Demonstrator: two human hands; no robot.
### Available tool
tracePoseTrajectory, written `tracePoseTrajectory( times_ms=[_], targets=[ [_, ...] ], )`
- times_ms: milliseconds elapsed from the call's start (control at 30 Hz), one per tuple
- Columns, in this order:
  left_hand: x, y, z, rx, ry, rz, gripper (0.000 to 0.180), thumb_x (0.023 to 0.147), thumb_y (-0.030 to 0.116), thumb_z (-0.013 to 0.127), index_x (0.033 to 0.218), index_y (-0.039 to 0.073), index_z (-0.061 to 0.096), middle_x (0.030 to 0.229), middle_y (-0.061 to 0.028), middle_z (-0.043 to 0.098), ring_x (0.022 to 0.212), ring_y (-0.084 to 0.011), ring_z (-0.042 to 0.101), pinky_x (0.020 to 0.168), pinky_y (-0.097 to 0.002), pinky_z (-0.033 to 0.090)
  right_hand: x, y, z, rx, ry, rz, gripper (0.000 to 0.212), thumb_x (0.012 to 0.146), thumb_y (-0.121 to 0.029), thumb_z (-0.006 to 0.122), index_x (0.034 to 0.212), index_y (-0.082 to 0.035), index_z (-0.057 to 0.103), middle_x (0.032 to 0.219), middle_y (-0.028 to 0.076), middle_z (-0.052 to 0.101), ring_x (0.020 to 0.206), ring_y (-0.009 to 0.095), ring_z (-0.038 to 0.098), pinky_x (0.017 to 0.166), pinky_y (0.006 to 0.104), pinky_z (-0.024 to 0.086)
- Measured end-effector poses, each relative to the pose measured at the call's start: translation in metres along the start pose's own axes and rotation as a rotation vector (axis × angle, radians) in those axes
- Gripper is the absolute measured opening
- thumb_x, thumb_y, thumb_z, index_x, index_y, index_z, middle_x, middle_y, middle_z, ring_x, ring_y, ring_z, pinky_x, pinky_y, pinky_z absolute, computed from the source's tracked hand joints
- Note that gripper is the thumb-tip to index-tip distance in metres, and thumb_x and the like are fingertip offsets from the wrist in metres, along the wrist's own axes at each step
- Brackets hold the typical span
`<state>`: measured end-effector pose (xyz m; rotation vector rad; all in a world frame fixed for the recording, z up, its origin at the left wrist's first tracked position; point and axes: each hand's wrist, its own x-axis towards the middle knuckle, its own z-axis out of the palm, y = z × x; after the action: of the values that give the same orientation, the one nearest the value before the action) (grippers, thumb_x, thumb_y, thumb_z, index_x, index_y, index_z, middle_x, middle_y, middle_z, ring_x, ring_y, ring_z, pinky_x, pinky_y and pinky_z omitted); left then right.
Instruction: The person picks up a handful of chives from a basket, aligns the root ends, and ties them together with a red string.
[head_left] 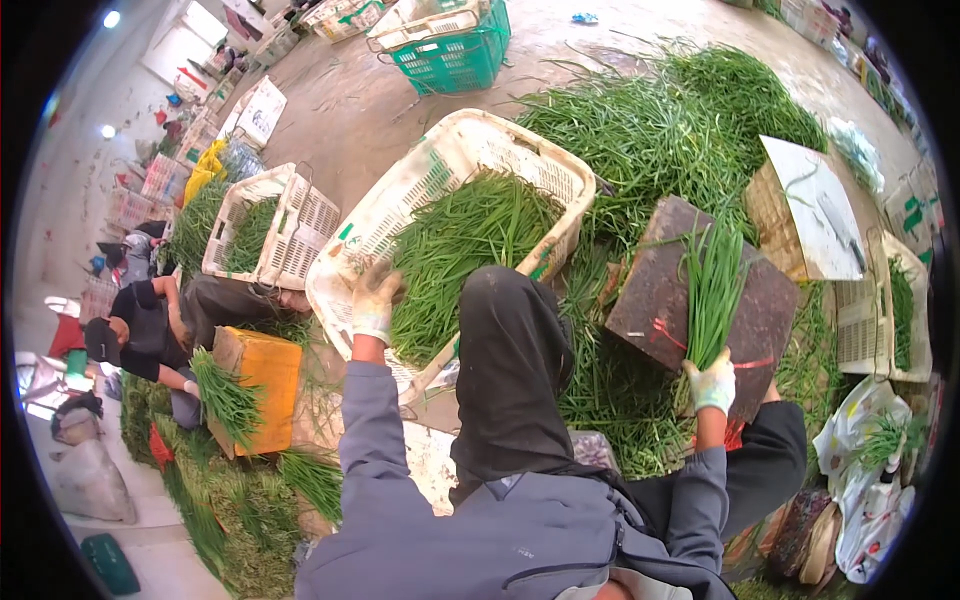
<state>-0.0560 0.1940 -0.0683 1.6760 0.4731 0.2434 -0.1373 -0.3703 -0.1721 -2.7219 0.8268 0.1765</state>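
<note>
My right hand, in a pale glove, is closed round the lower end of a bunch of chives. The long green leaves lie across the top of a dark, worn block and point away from me. My left hand, gloved too, is at the left inner side of a large off-white plastic crate. Its fingers are spread apart beside the heap of loose chives in the crate, and I see nothing held in them. My knee hides the crate's near right corner.
A big pile of chives covers the floor beyond the block. A white board with a knife stands at right. On the left a co-worker holds greens at an orange box. A green crate stands far ahead.
</note>
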Motion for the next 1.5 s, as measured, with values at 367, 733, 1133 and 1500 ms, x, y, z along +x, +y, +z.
tracePoseTrajectory(
  times_ms=[367,733,1133,1500],
  targets=[
    [0.098,-0.120,0.066,0.777,-0.332,0.106,0.042,0.081,0.020,0.068,0.121,0.008,0.065,0.101,-0.0149,0.072,0.092,-0.0276,0.069,0.085,-0.0366,0.054,-0.030,-0.016,-0.042,0.303,0.530,-0.414,0.055,0.085,0.001,0.069,0.137,-0.001,0.050,0.119,0.016,0.059,0.107,0.027,0.059,0.094,0.0349,0.047],
    [0.129,-0.146,0.163,1.366,-0.834,0.832,0.028,0.090,0.024,0.054,0.112,0.025,0.071,0.151,-0.0100,0.043,0.143,-0.0329,0.032,0.118,-0.0482,0.023,-0.017,-0.032,-0.029,0.353,0.324,-0.483,0.050,0.087,0.004,0.063,0.135,0.001,0.050,0.120,0.011,0.058,0.106,0.020,0.058,0.093,0.0320,0.046],
    [0.139,-0.064,0.193,1.232,-0.525,0.800,0.017,0.092,0.018,0.058,0.108,0.012,0.062,0.080,-0.0061,0.062,0.070,-0.0262,0.065,0.061,-0.0408,0.052,-0.026,-0.043,-0.021,0.468,0.211,-0.461,0.046,0.083,0.011,0.063,0.127,0.002,0.055,0.114,0.011,0.060,0.099,0.020,0.062,0.088,0.0314,0.049],
    [0.150,-0.146,0.252,1.109,-0.425,0.518,0.019,0.085,0.027,0.064,0.089,0.010,0.071,0.086,-0.0141,0.066,0.081,-0.0314,0.068,0.071,-0.0428,0.054,-0.037,-0.027,-0.035,0.495,0.238,-0.387,0.039,0.083,0.013,0.062,0.121,0.001,0.060,0.114,0.011,0.061,0.089,0.017,0.064,0.078,0.0279,0.053]
  ],
)
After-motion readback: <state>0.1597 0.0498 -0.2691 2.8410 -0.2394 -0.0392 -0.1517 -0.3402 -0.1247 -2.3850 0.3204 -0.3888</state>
